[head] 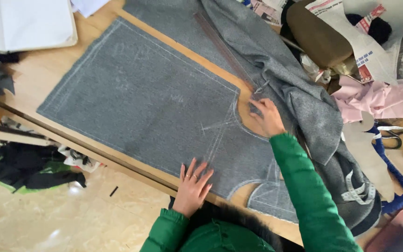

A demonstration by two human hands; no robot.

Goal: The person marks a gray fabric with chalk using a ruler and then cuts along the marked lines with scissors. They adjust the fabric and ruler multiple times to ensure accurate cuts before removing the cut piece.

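At far left a white folded sheet (29, 21) lies on your tabletop (38, 74), with dark clothing (33, 170) heaped on the floor below. The cut grey fabric panel (141, 98) is spread flat with chalk lines along its edges. Your left hand (193, 186) rests on its near edge, fingers spread, gripping nothing. Your right hand (267, 116) sits at the panel's curved cut-out, fingertips pinched on something too small to make out. Just right, loose grey cloth (299, 102) is piled up, then pink fabric (374, 100), printed newspaper (374, 42) and scissors (390, 136).
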